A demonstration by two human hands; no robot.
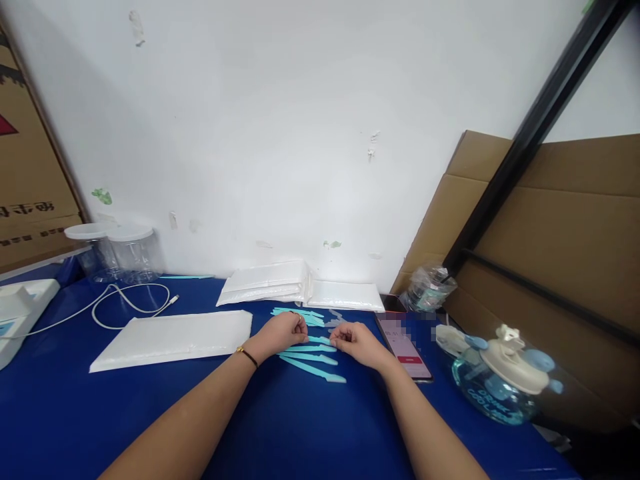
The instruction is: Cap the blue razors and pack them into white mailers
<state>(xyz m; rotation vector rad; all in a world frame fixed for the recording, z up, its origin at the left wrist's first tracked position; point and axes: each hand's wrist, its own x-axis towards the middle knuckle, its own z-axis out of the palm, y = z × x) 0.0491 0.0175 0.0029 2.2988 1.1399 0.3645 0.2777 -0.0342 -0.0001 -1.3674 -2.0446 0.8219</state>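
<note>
Couple of clear jars (134, 257) with white lids sit against the wall (275, 133) on the left, and a loopy white cable (163, 309) lies out in front. Other side's got a phone (405, 347) with its screen lit, a see-through bottle (500, 397) with a cream lid, plus some big brown cardboard (565, 267) behind it.

A person's left hand (286, 331) and right hand (357, 343) touch slim turquoise sticks (312, 358) on a blue table (305, 433), between a white packet (173, 339) and a phone (401, 345).
</note>
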